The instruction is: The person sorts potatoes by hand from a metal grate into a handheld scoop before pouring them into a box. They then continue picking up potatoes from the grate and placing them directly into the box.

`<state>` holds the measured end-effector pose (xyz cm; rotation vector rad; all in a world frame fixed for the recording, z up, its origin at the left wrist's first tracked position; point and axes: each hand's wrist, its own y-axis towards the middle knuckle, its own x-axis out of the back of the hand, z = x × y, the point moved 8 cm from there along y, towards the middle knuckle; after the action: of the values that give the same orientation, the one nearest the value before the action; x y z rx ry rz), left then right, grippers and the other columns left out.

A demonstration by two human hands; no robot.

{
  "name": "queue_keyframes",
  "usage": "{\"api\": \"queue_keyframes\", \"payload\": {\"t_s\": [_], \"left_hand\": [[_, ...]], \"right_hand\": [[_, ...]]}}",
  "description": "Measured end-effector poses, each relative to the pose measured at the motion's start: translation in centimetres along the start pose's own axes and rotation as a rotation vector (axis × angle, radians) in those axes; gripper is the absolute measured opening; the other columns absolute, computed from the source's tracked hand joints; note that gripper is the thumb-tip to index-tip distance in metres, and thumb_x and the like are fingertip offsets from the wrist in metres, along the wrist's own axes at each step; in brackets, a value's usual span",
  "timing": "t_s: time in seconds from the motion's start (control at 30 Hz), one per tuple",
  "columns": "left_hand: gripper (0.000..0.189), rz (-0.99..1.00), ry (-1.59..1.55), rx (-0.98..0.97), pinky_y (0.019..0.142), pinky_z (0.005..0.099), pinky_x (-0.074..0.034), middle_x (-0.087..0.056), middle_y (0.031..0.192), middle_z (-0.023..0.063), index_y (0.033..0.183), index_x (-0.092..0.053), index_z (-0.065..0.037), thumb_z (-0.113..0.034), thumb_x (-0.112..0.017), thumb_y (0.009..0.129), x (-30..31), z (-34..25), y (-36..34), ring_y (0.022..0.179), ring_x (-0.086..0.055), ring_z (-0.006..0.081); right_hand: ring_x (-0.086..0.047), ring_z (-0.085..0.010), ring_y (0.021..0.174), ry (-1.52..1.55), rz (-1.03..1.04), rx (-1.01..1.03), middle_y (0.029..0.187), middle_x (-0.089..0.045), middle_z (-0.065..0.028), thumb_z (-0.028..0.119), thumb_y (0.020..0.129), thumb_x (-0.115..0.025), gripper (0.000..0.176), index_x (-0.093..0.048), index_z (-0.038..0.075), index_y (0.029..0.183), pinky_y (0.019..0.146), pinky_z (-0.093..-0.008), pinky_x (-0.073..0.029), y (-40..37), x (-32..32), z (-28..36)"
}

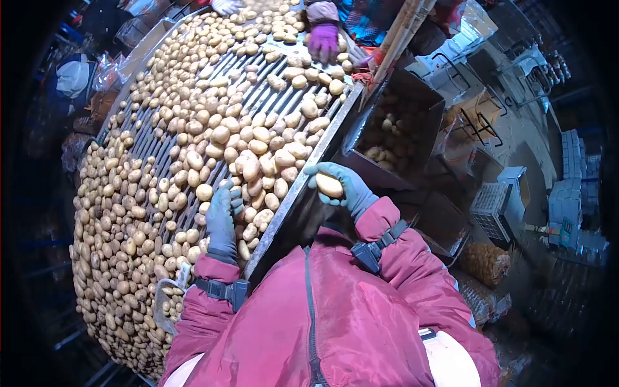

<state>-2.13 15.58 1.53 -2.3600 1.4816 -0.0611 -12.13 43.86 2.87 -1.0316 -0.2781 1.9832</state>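
Note:
My right hand, in a grey-blue glove, grips a pale potato just outside the metal rim of the sorting table. My left hand, gloved alike, is over the potatoes heaped near that rim. Its fingers are apart and slightly bent, and I see nothing held in them. Dark slats of the table show between the potatoes. A clear scoop-like container with a few potatoes lies by my left forearm.
Across the table a co-worker's purple-gloved hand reaches onto the potatoes; another person's pale glove is at the top. A deep bin holding potatoes stands right of the rim, beside a wooden post. A grey crate and a filled net sack are farther right.

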Motion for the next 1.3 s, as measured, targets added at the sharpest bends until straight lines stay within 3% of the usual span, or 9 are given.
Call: {"api": "queue_keyframes", "payload": {"t_s": [0.3, 0.63, 0.67, 0.7, 0.77, 0.83, 0.9, 1.03, 1.3], "left_hand": [[0.039, 0.042, 0.002, 0.139, 0.068, 0.0217, -0.050, -0.066, 0.102, 0.0038, 0.129, -0.059, 0.000, -0.028, -0.054, 0.103, -2.1, 3.3, 0.4, 0.078, -0.059, 0.0085], [0.040, -0.072, 0.211, 0.149, 0.071, 0.0249, -0.053, -0.069, 0.102, 0.0054, 0.131, -0.060, -0.005, -0.032, -0.053, 0.102, -3.0, 1.7, 0.2, 0.081, -0.063, 0.0110], [0.039, -0.105, 0.215, 0.136, 0.070, 0.0244, -0.053, -0.069, 0.101, 0.0051, 0.130, -0.061, -0.005, -0.032, -0.053, 0.102, -2.9, 1.3, -0.1, 0.080, -0.063, 0.0104], [0.039, -0.132, 0.215, 0.132, 0.070, 0.0244, -0.053, -0.069, 0.101, 0.0051, 0.130, -0.061, -0.005, -0.032, -0.053, 0.102, -2.5, 1.2, -0.3, 0.080, -0.063, 0.0104], [0.037, -0.158, 0.187, 0.109, 0.068, 0.0236, -0.052, -0.069, 0.101, 0.0047, 0.129, -0.062, -0.004, -0.029, -0.054, 0.102, -1.9, 1.1, -0.7, 0.079, -0.062, 0.0096], [0.033, -0.224, 0.234, 0.049, 0.065, 0.0224, -0.050, -0.068, 0.097, 0.0037, 0.125, -0.063, -0.003, -0.024, -0.053, 0.103, -1.0, 0.7, -2.0, 0.074, -0.060, 0.0088], [0.030, -0.271, 0.196, 0.061, 0.064, 0.0227, -0.049, -0.066, 0.094, 0.0025, 0.122, -0.064, -0.003, -0.022, -0.053, 0.102, -0.2, 1.8, -3.6, 0.073, -0.058, 0.0085], [0.025, -0.163, -0.418, 0.158, 0.064, 0.0238, -0.049, -0.064, 0.088, 0.0017, 0.117, -0.065, -0.002, -0.016, -0.052, 0.101, 2.1, 7.9, -8.2, 0.069, -0.058, 0.0098], [0.025, -0.840, -0.102, 0.276, 0.054, 0.0213, -0.046, -0.064, 0.078, 0.0014, 0.105, -0.069, -0.003, -0.024, -0.055, 0.101, 10.1, 8.7, -26.8, 0.060, -0.056, 0.0075]], "right_hand": [[-0.054, -0.0123, 0.051, -0.010, -0.266, -0.062, 0.072, -0.064, -0.0061, 0.048, 0.102, -0.047, 0.052, -0.066, 0.002, 0.117, 0.035, -0.0242, -0.035, -4.6, 6.9, -0.1], [-0.068, -0.0337, 0.084, 0.436, -0.313, 0.166, 0.114, -0.064, -0.0193, 0.014, 0.094, -0.065, 0.042, -0.052, 0.004, 0.132, 0.075, -0.0435, -0.061, -4.2, 22.9, -2.1], [-0.067, -0.0368, 0.092, -0.106, -0.366, 0.358, 0.117, -0.063, -0.0205, 0.013, 0.095, -0.064, 0.038, -0.052, 0.002, 0.129, 0.077, -0.0447, -0.061, -4.2, 24.5, 0.3], [-0.066, -0.0383, 0.097, -0.054, -0.371, 0.392, 0.118, -0.062, -0.0209, 0.013, 0.096, -0.063, 0.035, -0.053, 0.000, 0.127, 0.078, -0.0452, -0.061, -4.0, 24.8, 1.4], [-0.065, -0.0397, 0.106, 0.638, -0.334, 0.265, 0.120, -0.060, -0.0208, 0.015, 0.098, -0.062, 0.031, -0.055, -0.002, 0.123, 0.081, -0.0454, -0.061, -3.6, 23.8, 2.3], [-0.064, -0.0207, 0.086, 0.579, 0.097, 0.069, 0.111, -0.062, -0.0154, 0.025, 0.102, -0.055, 0.034, -0.057, 0.003, 0.128, 0.063, -0.0301, -0.054, -1.4, 19.1, 1.3], [-0.059, -0.0163, 0.075, 0.130, -0.080, -0.121, 0.106, -0.062, -0.0127, 0.027, 0.103, -0.053, 0.038, -0.055, 0.004, 0.133, 0.058, -0.0263, -0.047, -1.3, 13.1, 1.5], [-0.059, -0.0163, 0.067, -0.127, 0.136, -0.245, 0.099, -0.066, -0.0095, 0.030, 0.101, -0.055, 0.039, -0.059, 0.005, 0.130, 0.058, -0.0266, -0.047, 1.7, 3.8, -0.7], [-0.066, -0.0188, 0.067, -0.441, 0.473, -0.380, 0.097, -0.067, -0.0089, 0.025, 0.097, -0.061, 0.038, -0.061, 0.003, 0.128, 0.059, -0.0287, -0.055, 4.5, -8.3, -5.7]]}}
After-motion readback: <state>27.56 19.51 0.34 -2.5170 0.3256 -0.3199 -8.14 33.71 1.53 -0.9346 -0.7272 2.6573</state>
